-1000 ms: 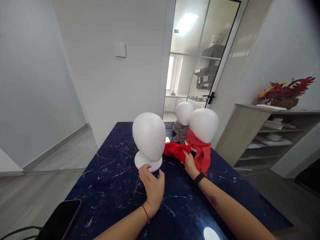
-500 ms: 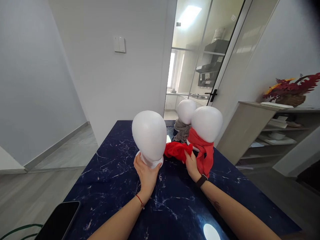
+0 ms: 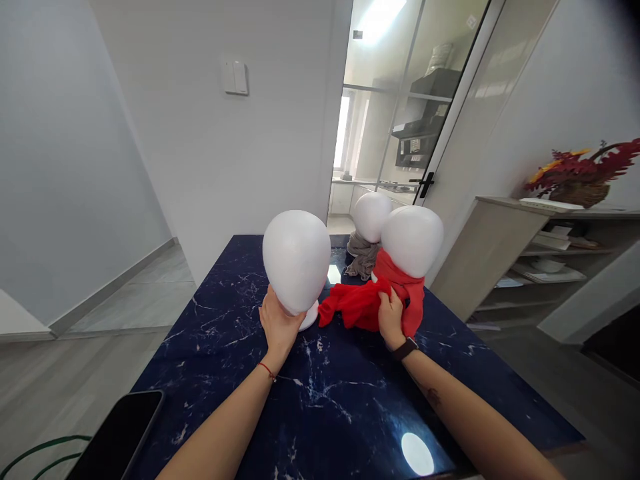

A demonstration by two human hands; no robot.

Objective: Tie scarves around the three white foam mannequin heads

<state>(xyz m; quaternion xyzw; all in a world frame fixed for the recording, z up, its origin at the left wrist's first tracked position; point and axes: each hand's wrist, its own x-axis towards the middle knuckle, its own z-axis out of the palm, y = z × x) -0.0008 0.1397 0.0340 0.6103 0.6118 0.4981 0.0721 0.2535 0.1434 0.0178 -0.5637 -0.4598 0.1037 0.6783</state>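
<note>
A plain white mannequin head stands on the dark blue marbled table, its round base showing under the neck. My left hand is wrapped round that neck, some fingers hidden behind it. In my right hand is a bright red scarf, pinched at its right end; its bunched cloth reaches left to the base of the head. Just behind my right hand is another white mannequin head with a coral red scarf round its neck. Farther back, a third mannequin head wears a grey scarf.
A black phone lies at the table's near left corner beside a green cable. To the right stands a shelf unit with a flower basket on top. A glass door is behind the table.
The red scarf has been spread out longer between the head and my right hand, which has shifted slightly right. My left hand has moved a little left and up on the neck.
</note>
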